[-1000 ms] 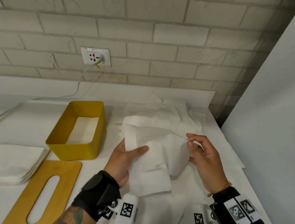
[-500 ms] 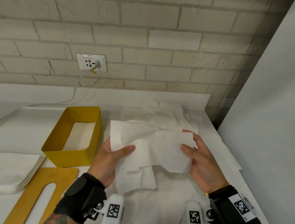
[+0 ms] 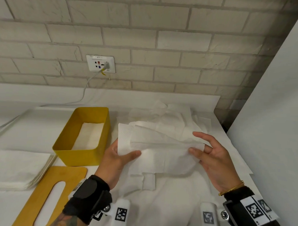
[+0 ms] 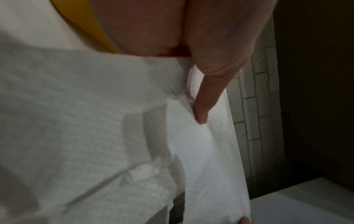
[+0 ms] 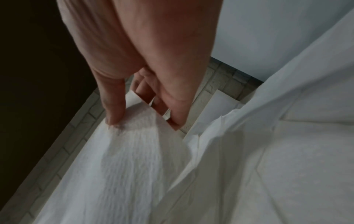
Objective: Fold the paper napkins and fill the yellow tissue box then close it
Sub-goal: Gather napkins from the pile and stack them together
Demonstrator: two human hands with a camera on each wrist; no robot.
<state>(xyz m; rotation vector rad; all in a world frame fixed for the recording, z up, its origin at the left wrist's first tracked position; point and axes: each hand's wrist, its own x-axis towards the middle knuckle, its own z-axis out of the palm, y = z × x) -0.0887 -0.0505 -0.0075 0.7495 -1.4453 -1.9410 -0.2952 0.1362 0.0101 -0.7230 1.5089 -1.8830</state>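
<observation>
So, grip first: left hand point(image 3: 115, 157) pinches the left edge of the paper napkin point(image 3: 161, 151), thumb on top, fingers hidden behind the sheet. Left wrist view shows only the thumb point(image 4: 208, 97) pressed on the paper; rest of the hand is cut off at the top. Right hand point(image 3: 213, 159) has the napkin's right edge, thumb in front w/ at least one finger behind; the other fingers spread loose. From the right wrist view I see the thumb point(image 5: 114, 106) and a fingertip point(image 5: 176, 112) on either side of the paper's edge, but how many fingers actually touch it I can't tell.

Napkin is held up between both hands, above the table, partly folded lengthwise; its lower flap hangs down and blends into the loose napkins point(image 3: 170, 117) heaped behind and under it, so exact edges are hard to make out.

Yellow tissue box point(image 3: 85, 149) stands open just left of the left hand, w/ white sheets point(image 3: 88, 136) at the bottom; depth of fill not readable. Wooden lid point(image 3: 46, 199) w/ slot lies flat in front of the box, cut off at the frame's bottom. Stack of napkins point(image 3: 17, 168) far left, also cut off. Wall socket point(image 3: 101, 63) w/ cable above.
</observation>
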